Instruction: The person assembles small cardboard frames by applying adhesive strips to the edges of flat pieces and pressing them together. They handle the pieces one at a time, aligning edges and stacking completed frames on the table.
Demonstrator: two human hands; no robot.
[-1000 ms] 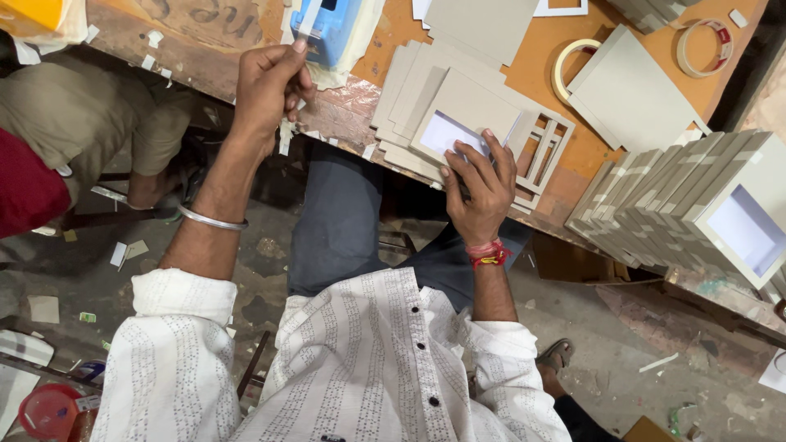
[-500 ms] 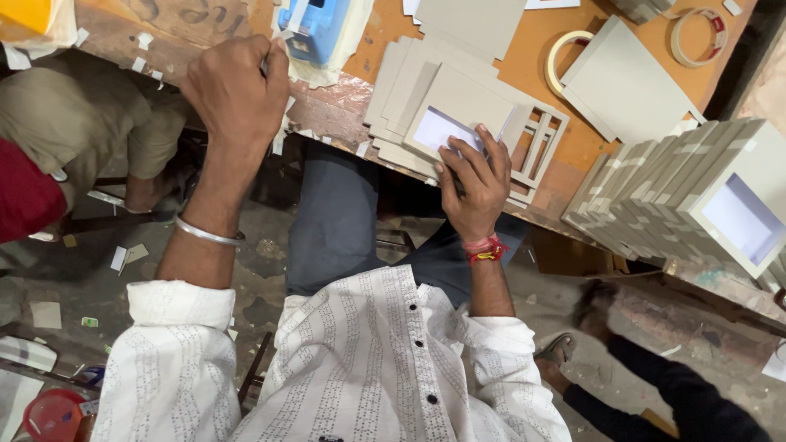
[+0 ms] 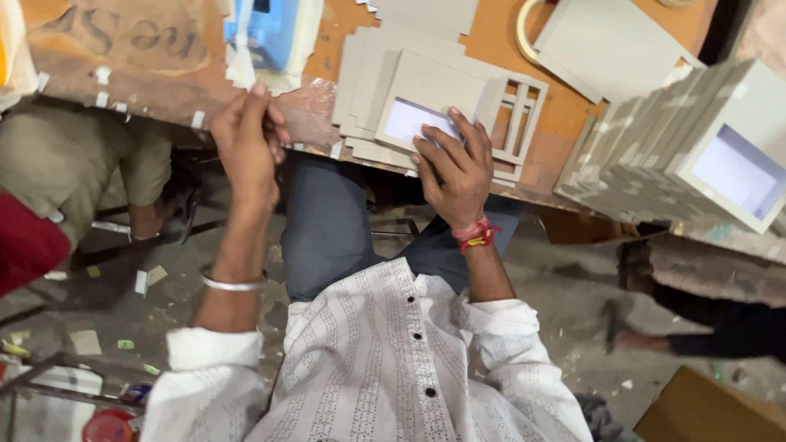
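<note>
At the far left edge, a person in khaki trousers (image 3: 78,176) and a dark red garment sits beside the worktop; only part of them shows. The orange-brown wooden worktop (image 3: 565,151) carries everything else.

The left hand (image 3: 246,143) is raised at the worktop's near edge, fingers drawn together and pinching the end of a pale strip of masking tape (image 3: 242,41) that runs up to the blue plastic tape dispenser (image 3: 270,29). Whether the strip is already torn free I cannot tell; the fingertips cover the end.

In the middle, the right hand (image 3: 454,168) lies flat and spread, fingers pressing down the grey cardboard frame with a pale window (image 3: 426,106), which tops a loose heap of flat grey cardboard sheets (image 3: 368,74) near the worktop's front edge. It grips nothing; it only holds the frame still. No tape shows on this frame, so I judge that taping this piece is yet to be done.

Further right lie a cut-out grey cardboard lattice piece (image 3: 520,110), a larger grey cardboard panel (image 3: 610,41) over a tape roll, and a long leaning row of finished-looking grey window frames (image 3: 655,151), which suggests many pieces are done. The row's far end is cut off by the picture edge, as is the dispenser's top. A dark sleeve (image 3: 720,323) at lower right is blurred.
</note>
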